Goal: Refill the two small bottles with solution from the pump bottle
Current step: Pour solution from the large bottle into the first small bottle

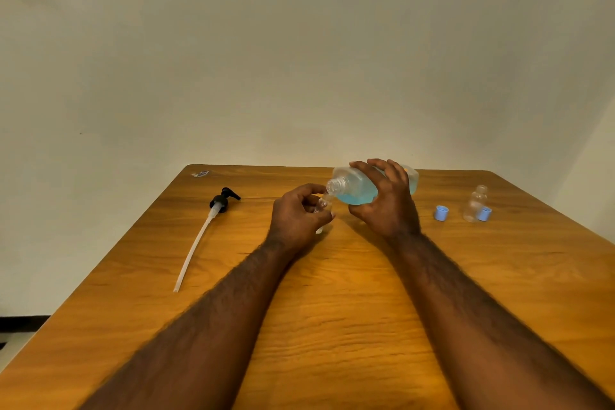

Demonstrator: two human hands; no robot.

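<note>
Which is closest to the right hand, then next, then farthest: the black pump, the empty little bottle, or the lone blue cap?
From the right hand:
1. Lone blue cap, just to its right.
2. Empty little bottle, farther right.
3. Black pump, far on the left.

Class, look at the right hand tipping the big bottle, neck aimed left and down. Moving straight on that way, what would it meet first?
Most likely the small bottle held in the left hand: the big bottle has its open neck just above its mouth. Depth is hard to judge.
</note>
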